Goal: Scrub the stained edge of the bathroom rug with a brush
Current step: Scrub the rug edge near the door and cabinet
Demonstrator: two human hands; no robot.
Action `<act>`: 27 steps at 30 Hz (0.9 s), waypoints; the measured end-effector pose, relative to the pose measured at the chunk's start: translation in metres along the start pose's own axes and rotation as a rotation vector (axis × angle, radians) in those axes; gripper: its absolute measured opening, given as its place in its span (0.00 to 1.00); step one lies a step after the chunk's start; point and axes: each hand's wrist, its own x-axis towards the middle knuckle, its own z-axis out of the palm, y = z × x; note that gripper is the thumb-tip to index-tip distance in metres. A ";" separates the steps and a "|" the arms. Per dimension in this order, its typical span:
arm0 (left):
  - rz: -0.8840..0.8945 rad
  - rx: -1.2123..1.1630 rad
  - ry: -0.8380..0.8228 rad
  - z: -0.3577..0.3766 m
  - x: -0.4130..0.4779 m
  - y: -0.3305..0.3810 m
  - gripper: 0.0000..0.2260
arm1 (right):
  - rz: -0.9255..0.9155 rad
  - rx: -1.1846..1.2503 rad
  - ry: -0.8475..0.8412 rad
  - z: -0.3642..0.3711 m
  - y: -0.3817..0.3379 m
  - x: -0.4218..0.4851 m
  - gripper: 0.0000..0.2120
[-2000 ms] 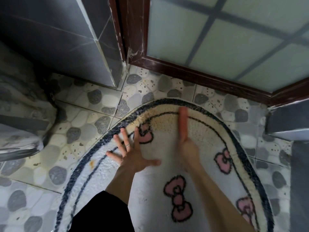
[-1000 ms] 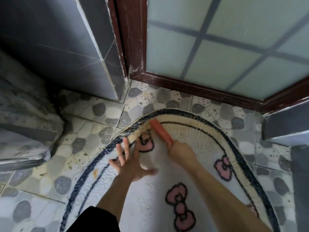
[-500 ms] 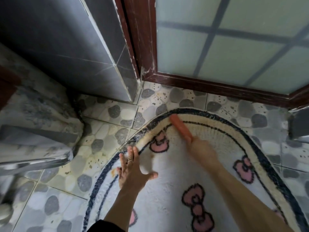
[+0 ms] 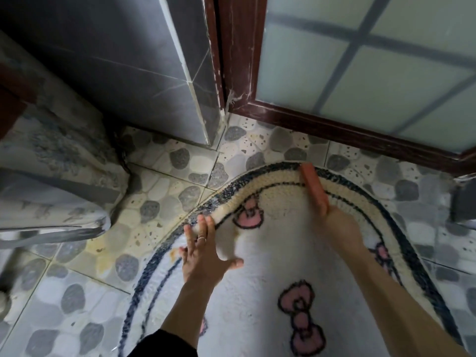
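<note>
A pebble-print tile floor (image 4: 164, 191) is carrying a white oval rug (image 4: 270, 266) w/ navy border (image 4: 226, 191) and pink bows (image 4: 301, 318), lying just short of a door frame (image 4: 334, 130) in dark wood w/ frosted glass (image 4: 334, 73) above. A dark grey tiled wall (image 4: 128, 60) is meeting the frame at the corner. A person's left hand (image 4: 203, 264), ring (image 4: 202, 239) on one finger, is pressing flat on the rug's left side. Its fingers (image 4: 207, 222) are lying straight and reaching to the border, thumb splayed out, holding nothing. The right hand (image 4: 340, 228), blurred, is gripping an orange brush (image 4: 314, 186); exactly how it is wrapping the handle can't be made out. The brush is lying across the cream band (image 4: 283, 181) at the rug's far edge, tip reaching the navy border nr the door.
</note>
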 end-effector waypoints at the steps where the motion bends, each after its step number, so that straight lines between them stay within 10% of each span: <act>1: 0.001 0.008 0.003 0.003 0.002 -0.002 0.62 | -0.004 0.012 0.024 0.013 -0.004 -0.004 0.28; 7: -0.021 0.045 -0.031 -0.003 -0.001 0.005 0.63 | -0.367 -0.083 -0.174 0.096 -0.074 -0.070 0.25; 14: -0.040 0.167 -0.081 -0.004 0.004 0.015 0.66 | 0.066 0.096 0.089 0.006 0.035 -0.033 0.29; 20: -0.024 0.198 -0.079 -0.004 0.003 0.010 0.64 | -0.317 -0.050 -0.153 0.084 -0.061 -0.074 0.27; 27: -0.034 0.214 -0.100 -0.008 0.004 0.019 0.66 | 0.101 0.019 0.049 -0.022 0.082 -0.023 0.23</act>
